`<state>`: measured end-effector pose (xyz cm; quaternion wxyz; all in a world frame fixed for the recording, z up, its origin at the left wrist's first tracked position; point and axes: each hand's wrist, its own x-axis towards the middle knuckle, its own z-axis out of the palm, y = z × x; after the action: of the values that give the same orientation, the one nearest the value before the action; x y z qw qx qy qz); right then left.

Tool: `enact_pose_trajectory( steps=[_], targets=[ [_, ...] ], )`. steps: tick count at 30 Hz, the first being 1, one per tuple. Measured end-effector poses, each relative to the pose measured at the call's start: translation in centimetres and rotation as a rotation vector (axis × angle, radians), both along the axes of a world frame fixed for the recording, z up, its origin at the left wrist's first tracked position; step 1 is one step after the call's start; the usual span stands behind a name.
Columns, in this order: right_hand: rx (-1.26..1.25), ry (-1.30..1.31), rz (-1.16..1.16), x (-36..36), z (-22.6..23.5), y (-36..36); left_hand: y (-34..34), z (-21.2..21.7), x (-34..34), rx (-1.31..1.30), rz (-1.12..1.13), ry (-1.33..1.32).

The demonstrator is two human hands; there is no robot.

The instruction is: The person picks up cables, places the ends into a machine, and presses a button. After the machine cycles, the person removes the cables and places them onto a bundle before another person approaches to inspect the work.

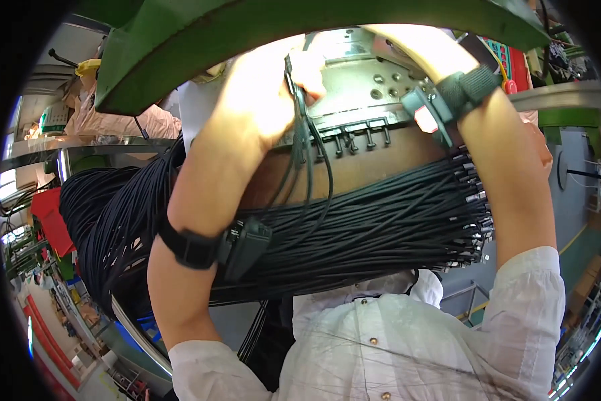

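Under a bright work light, my left hand (274, 83) is closed around several thin black cables (300, 127), which hang down from it over the bench edge. A metal plate with round holes (357, 83) lies just beyond it. My right forearm reaches up and inward over that plate. Only the glaring back part of my right hand (407, 39) shows; its fingers are hidden behind the green machine frame. Beneath both arms lies a thick bundle of black cables (354, 234), their metal-tipped ends gathered at the right.
A curved green machine frame (314, 30) crosses above my hands. Small black pegs (354, 137) line the plate's near edge. Strapped devices sit on my left forearm (247, 240) and right wrist (434, 110). A red panel (53, 217) stands at the left, beside the bundle's far end.
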<state>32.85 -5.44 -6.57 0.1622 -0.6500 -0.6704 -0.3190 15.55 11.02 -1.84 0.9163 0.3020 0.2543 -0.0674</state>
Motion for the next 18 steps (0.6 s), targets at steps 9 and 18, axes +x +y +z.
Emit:
enact_pose_trajectory(
  steps=[9,18],
  targets=[
    [-0.211,0.130,-0.377,-1.8,1.3,2.5,0.4,-1.8,-0.5,0.707,-0.172,0.101],
    [-0.141,-0.057,-0.294,-3.6,0.6,1.8,4.5,-5.4,1.0,2.573,0.120,-0.731]
  ],
)
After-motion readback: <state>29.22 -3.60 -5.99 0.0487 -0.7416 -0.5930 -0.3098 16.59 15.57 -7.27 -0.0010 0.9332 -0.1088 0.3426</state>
